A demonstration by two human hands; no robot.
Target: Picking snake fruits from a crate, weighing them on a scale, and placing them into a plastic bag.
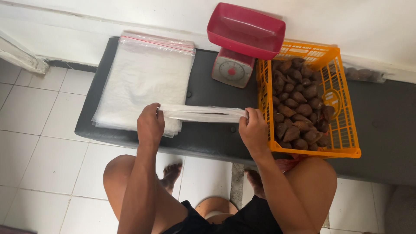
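Plastic bag [201, 113], clear, zip-type, stretched flat edge-on btwn both hands, held just above front part of dark padded bench [208, 93]. Left hand [150, 125] pinched shut on bag's left end, knuckles up; right hand [253, 130] clamped on its right end, thumb side toward bag. Hands well apart, bag taut-ish across the gap.

Stack of same clear bags [145, 76] w/ red zip strip lies flat on bench, left side; left hand is over its front right corner. Kitchen scale [232, 68], grey body w/ round dial, red tray [246, 29] on top, sits at bench back, centre. Orange plastic basket [346, 130] just right of right hand, touching or nearly so, full of brown scaly pointed fruit [299, 104].

Person seated, bare knees either side, bare feet on white tiled floor [39, 143]. White wall [130, 17] behind bench. Another bag of brown stuff [362, 74] behind basket, too unclear to tell contents.
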